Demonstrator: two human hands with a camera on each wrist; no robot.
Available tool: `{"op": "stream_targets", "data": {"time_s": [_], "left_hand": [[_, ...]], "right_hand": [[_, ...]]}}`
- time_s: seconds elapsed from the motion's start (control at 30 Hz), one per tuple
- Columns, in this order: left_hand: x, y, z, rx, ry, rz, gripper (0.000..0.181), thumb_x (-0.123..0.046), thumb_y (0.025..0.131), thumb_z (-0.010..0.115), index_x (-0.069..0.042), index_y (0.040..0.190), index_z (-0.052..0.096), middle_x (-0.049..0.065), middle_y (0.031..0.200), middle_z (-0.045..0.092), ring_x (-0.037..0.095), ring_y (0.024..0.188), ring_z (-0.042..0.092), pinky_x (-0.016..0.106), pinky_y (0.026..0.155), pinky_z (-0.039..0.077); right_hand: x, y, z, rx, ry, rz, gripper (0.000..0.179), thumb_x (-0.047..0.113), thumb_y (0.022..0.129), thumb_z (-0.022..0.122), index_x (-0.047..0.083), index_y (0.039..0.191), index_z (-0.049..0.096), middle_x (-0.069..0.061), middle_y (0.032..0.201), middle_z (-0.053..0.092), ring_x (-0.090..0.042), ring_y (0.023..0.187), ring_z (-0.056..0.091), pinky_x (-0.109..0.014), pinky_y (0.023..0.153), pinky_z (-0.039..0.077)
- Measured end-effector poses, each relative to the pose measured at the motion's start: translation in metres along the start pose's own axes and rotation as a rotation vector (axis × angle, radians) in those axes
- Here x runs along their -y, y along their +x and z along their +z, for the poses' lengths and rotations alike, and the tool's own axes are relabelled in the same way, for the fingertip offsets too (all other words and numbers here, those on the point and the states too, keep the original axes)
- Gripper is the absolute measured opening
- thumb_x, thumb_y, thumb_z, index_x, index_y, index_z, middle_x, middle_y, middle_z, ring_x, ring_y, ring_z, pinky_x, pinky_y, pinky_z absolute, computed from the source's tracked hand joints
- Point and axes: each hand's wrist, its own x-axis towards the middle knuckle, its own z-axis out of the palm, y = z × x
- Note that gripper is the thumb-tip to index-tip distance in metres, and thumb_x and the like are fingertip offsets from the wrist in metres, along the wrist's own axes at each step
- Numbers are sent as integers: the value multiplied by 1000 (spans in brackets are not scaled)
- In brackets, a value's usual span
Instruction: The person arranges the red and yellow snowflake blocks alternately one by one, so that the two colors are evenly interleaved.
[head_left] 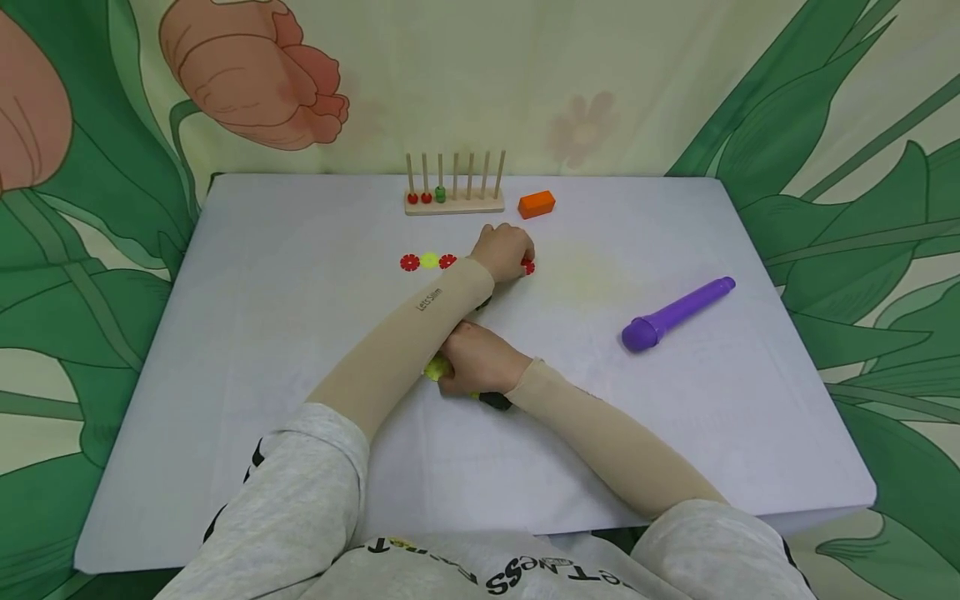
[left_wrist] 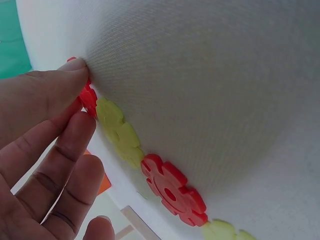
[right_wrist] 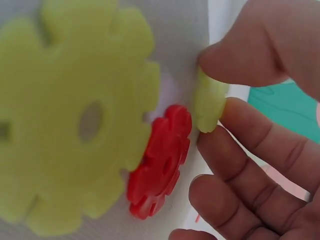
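Observation:
My left arm crosses over the right, and the left hand [head_left: 504, 250] pinches a red flower-shaped disc [left_wrist: 89, 99] between thumb and fingers at the end of a row. Beside that disc in the left wrist view lie a yellow disc [left_wrist: 118, 130] and another red one [left_wrist: 172, 190]. Nearer my body, the right hand [head_left: 483, 360] pinches a yellow flower-shaped disc [right_wrist: 210, 102] by thumb and fingertips. A red disc [right_wrist: 162, 162] and a large-looking yellow disc [right_wrist: 60, 115] line up close to it. The left forearm and hand hide part of the far row in the head view.
A wooden peg stand [head_left: 454, 206] with red and green beads on some pegs stands at the table's far edge. An orange block [head_left: 537, 204] sits beside it. On the right lies a purple toy microphone [head_left: 677, 315]. The white table [head_left: 225, 375] meets a patterned curtain behind.

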Motion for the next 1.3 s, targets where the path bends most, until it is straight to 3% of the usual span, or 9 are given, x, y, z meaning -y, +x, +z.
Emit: {"op": "stream_targets", "data": {"time_s": [0.17, 0.4, 0.63, 0.8, 1.07, 1.3], "left_hand": [[0, 0, 1, 0, -8, 5, 26, -19, 96, 74, -15, 122, 77, 1, 124, 75, 26, 119, 61, 47, 106, 42], [4, -1, 2, 3, -33, 6, 28, -20, 96, 74, -16, 124, 77, 1, 127, 74, 26, 121, 60, 45, 104, 42], [3, -2, 0, 4, -35, -2, 27, -20, 97, 73, -16, 123, 76, 2, 126, 74, 26, 121, 59, 46, 104, 41], [1, -4, -2, -7, -28, 1, 26, -20, 97, 74, -15, 122, 77, 2, 123, 74, 26, 119, 60, 46, 104, 41], [1, -4, -3, -19, -27, 6, 25, -18, 97, 73, -15, 121, 77, 2, 124, 74, 26, 121, 60, 46, 105, 42], [0, -6, -2, -22, -24, -2, 25, -18, 97, 73, -14, 121, 77, 3, 122, 75, 27, 119, 60, 47, 106, 42]], "right_hand": [[-3, -1, 2, -26, 21, -20, 20, 10, 76, 74, 10, 95, 68, 1, 82, 59, -14, 81, 52, -29, 77, 45], [-21, -7, 5, -53, 254, -24, 19, 4, 75, 67, 14, 90, 74, 2, 80, 63, -12, 77, 51, -26, 74, 43], [-43, -19, -5, -89, 376, 34, 26, 7, 83, 74, 14, 107, 81, 3, 109, 77, -11, 102, 65, -30, 92, 54], [-54, -29, -10, -98, 396, 51, 22, 9, 85, 76, 10, 107, 81, -1, 107, 77, -16, 104, 66, -34, 92, 56], [-76, -43, -19, -151, 385, 168, 26, 7, 84, 76, 12, 109, 82, -2, 104, 75, -18, 90, 62, -30, 82, 51], [-102, -49, -28, -228, 372, 347, 27, 5, 83, 75, 9, 109, 81, -6, 104, 76, -20, 88, 59, -29, 78, 49]]}}
